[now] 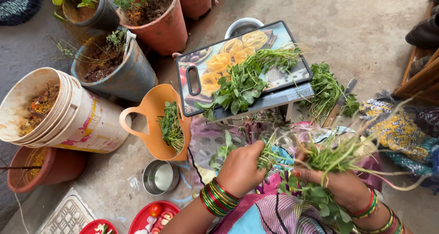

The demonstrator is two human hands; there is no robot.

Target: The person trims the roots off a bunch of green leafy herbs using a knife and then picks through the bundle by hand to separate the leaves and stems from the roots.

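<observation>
My right hand [336, 181] grips a bunch of leafy green stalks [329, 158] over my lap, roots and stems sticking out to the right. My left hand [240, 167] pinches leaves and thin stems at the left end of that same bunch. Both wrists wear coloured bangles. In front of me, a picture-printed cutting board [283, 76] on a small stand carries a pile of picked greens [247, 78]. An orange basket [151, 110] to its left holds more greens.
More greens [327, 92] and a knife [338, 106] lie right of the board. Potted plants [155, 14], a stack of buckets [59, 110], a steel cup [160, 177], a red plate with a tomato [153, 215] and a steel bowl [242, 26] stand around. Patterned cloth [398, 129] at right.
</observation>
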